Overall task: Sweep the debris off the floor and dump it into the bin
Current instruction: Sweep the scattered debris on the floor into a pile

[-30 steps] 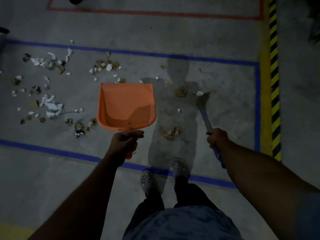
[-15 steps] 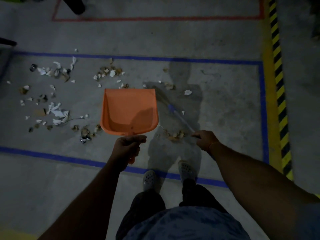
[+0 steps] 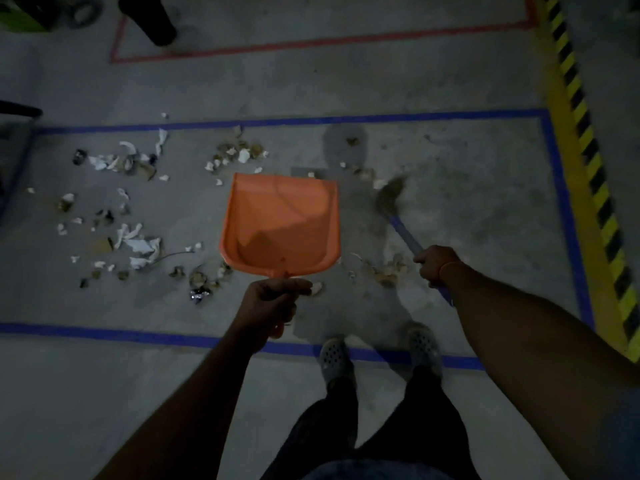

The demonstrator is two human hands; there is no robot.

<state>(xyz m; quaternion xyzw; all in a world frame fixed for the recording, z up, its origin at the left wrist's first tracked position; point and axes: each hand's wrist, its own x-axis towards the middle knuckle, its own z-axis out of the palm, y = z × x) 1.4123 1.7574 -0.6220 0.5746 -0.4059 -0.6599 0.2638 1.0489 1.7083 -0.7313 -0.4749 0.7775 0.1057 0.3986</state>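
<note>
One dustpan [image 3: 280,223] and one broom [image 3: 398,209] over the floor [image 3: 450,81]: the left hand [image 3: 268,301] grips the dustpan's handle, the right hand [image 3: 437,266] grips the broom's, both arms outstretched. Debris [image 3: 138,237] lies scattered inside the blue tape [image 3: 138,336], mostly left.

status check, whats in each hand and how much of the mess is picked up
Left hand grips orange dustpan, pan empty. Right hand grips broom, head blurred. Debris scattered on the floor, none collected. No bin in view.
</note>
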